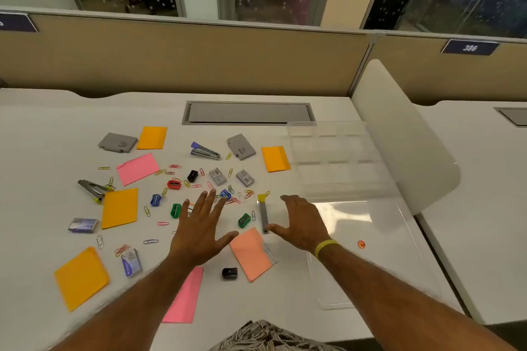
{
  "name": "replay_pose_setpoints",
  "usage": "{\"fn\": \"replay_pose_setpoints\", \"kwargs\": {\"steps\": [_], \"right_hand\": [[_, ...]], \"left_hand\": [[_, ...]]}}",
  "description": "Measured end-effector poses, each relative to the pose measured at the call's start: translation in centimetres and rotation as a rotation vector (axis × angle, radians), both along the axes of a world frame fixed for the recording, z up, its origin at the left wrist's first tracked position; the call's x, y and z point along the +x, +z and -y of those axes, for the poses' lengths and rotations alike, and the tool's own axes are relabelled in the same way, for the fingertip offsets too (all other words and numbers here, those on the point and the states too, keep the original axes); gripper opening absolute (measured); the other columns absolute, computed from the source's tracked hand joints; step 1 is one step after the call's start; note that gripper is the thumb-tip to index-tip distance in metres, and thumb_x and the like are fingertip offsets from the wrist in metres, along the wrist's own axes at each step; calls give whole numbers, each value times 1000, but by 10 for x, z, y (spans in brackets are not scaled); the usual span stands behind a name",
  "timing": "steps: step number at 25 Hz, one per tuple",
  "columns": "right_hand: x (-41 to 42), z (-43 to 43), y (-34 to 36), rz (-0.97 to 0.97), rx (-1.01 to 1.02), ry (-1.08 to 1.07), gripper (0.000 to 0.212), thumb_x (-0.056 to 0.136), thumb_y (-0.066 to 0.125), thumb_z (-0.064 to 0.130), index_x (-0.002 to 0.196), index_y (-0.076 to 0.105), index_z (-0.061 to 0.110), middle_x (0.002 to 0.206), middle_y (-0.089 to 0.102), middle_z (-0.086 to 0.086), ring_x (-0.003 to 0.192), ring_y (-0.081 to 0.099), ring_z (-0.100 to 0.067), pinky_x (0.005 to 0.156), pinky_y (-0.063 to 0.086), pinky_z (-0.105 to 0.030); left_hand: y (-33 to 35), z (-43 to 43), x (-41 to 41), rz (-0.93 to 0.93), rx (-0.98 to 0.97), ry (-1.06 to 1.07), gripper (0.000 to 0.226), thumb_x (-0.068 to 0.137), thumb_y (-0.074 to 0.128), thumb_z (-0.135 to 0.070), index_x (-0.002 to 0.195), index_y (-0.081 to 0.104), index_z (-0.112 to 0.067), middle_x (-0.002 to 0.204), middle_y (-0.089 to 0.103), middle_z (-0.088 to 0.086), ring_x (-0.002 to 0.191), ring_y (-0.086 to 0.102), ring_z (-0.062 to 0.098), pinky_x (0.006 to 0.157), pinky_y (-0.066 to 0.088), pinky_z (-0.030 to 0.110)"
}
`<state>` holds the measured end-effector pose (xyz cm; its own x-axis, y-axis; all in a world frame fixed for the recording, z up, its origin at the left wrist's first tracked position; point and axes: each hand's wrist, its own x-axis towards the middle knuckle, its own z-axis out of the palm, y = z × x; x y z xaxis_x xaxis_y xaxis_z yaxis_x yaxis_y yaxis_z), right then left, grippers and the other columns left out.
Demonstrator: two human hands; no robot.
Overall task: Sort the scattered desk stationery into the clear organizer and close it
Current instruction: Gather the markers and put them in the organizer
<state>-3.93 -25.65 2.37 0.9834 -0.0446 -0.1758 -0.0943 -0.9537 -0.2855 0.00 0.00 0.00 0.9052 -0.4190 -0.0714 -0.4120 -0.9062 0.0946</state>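
The clear organizer lies open at the right of the white desk, its empty compartments at the back and its flat lid towards me. Stationery is scattered to its left: orange, pink and salmon sticky pads, staplers, staple boxes, small sharpeners and several coloured paper clips. My left hand hovers flat with spread fingers over the clips in the middle. My right hand is spread too, its thumb close to a grey and yellow stapler. Neither hand holds anything.
A grey cable hatch is set in the desk behind the items. A white divider panel stands right of the organizer. A tan partition closes the back. A small orange sticker shows on the lid.
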Motion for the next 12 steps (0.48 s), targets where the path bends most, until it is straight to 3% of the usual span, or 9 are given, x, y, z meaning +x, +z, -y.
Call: {"fn": "replay_pose_setpoints", "kwargs": {"steps": [2,4,6,9,12], "right_hand": [[11,-8,1,-71,31,-33,68,82,60,62,132,49,17,130,57,-4,118,54,-20,98,45,-34],[21,-17,3,-147,17,-77,56,81,61,61,115,60,17,114,64,-3,103,60,-20,86,50,-34],[29,-27,0,-194,49,-117,54,80,62,63,106,63,15,104,65,-3,94,61,-20,80,50,-33],[39,-35,-7,-232,71,-142,50,78,62,64,93,61,16,93,66,-3,85,63,-20,72,49,-32],[45,-41,-14,-248,56,-130,44,81,62,59,93,61,16,94,67,-4,86,63,-21,71,48,-31]], "left_hand": [[-2,-4,3,8,23,13,94,78,2,-82,153,8,-26,160,2,5,149,3,25,115,0,53],[-3,-9,6,31,33,16,96,75,-7,-81,153,7,-26,161,0,5,149,2,25,116,0,52],[-3,-13,11,34,23,28,97,76,-8,-80,153,12,-25,160,3,6,149,5,26,116,3,53],[-4,-21,14,8,12,41,87,83,9,-77,153,14,-25,160,5,6,149,6,26,116,5,53],[-6,-30,17,17,-9,55,85,85,10,-76,152,19,-24,160,8,6,148,10,25,117,6,53]]}}
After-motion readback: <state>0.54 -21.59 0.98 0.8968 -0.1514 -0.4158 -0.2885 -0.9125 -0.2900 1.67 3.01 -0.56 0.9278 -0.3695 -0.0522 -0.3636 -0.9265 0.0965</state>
